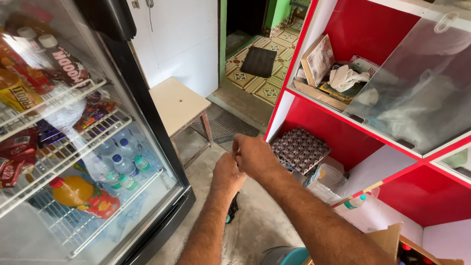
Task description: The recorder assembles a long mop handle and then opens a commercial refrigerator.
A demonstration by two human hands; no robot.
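Note:
Both of my hands are raised together in the middle of the view, over the grey concrete floor. My left hand (226, 172) is curled shut, its fingers touching my right hand (252, 154), which is also closed with fingertips pinched at the top. Whether anything small sits between the fingers is hidden. To the left stands a glass-door fridge (147, 147) holding water bottles (120, 164), an orange juice bottle (83, 196) and snack packs. To the right is a red shelf unit (343, 132) with a stack of grey egg trays (300, 148).
A small cream wooden stool (177, 103) stands ahead beside the fridge. Behind it a doorway opens onto a patterned tile floor with a dark mat (258, 61). A clear panel (422, 88) covers the upper shelf. A plastic bottle (355, 201) lies low on the right.

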